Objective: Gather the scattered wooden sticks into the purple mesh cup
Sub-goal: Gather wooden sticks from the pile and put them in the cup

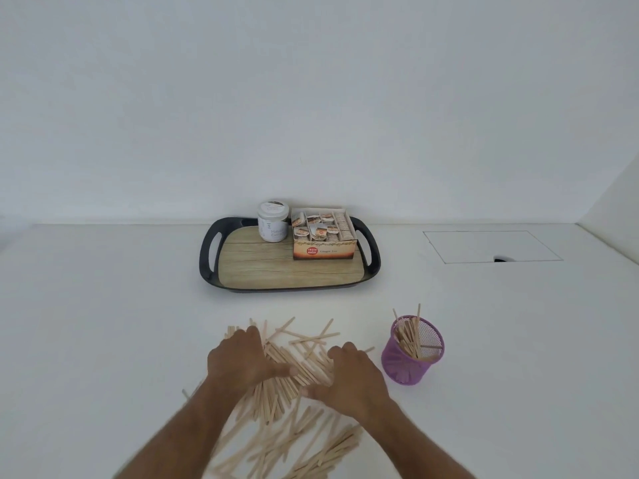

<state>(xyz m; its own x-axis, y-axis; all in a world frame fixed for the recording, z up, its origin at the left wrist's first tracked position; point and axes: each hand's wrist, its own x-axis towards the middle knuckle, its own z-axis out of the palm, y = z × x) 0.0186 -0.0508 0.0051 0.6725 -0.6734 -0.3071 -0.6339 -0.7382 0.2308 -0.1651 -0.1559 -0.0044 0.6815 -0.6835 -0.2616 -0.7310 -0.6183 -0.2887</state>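
Both hands are down on the pile. The left hand [242,359] lies palm-down over the upper left part of the wooden sticks [301,369], fingers curved over them and thumb pointing in toward the middle. The right hand [349,378] mirrors it on the right side, fingers curled over the sticks, thumb reaching back to the left. Between the 2 hands a dense band of sticks is bunched close together, pressed from both sides. Neither hand is clamped around a bundle that I can make out; they look cupped and spread over the heap, and whether any stick is actually pinched under the palms I cannot tell.

The sticks fan out well beyond the hands: a loose scatter crossing above the fingers, and a long spill running down between the forearms toward the lower edge of the view, all flat on the white table [103,323].

Just to the right of the right hand stands the purple mesh cup [413,352], upright, apart from the pile, with a handful of sticks leaning inside it and poking above the rim.

Farther back sits a black-rimmed tray [207,257] with a wood-pattern floor, carrying a white jar [272,221] and, touching it on the right, an open box of tea sachets [323,238].
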